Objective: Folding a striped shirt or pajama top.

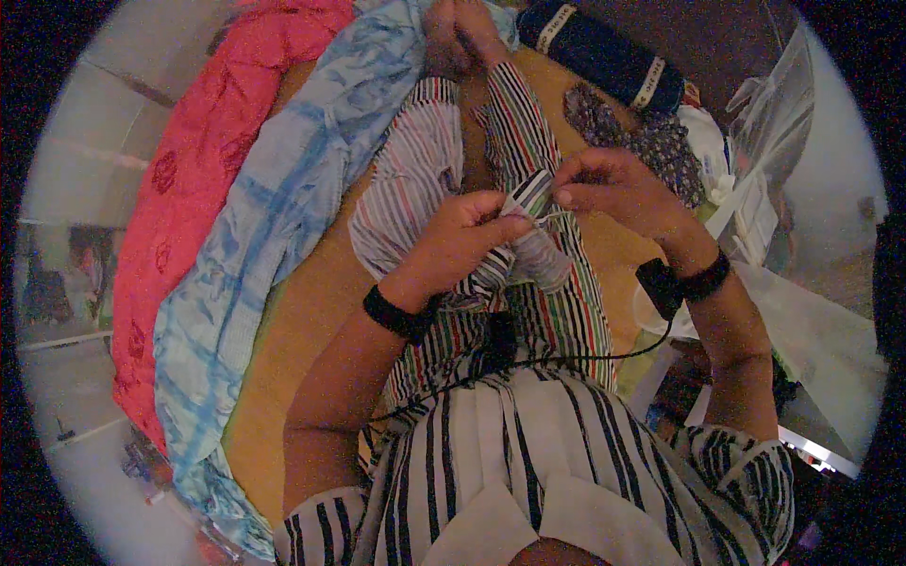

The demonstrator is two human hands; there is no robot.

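Note:
Between my two hands is a piece of striped cloth (530,195) in white and dark bands, its loose part gathered over my lap. My left hand (458,238) is closed, pinching the cloth between thumb and fingers. Close by on the right, my right hand (618,193) has its thumb and forefinger drawn together at the cloth's edge. Whatever lies between those fingertips is too small to make out. Underneath are my legs in striped trousers (585,311), with bare feet (460,38) together at the far end.
Along the left lie a red cloth (203,179) and a light blue patterned cloth (283,189), on an orange-brown surface (307,302). A dark blue roll (599,52), a dark speckled cloth (665,156) and clear plastic (779,94) are at the right. A black cable (585,357) crosses my waist.

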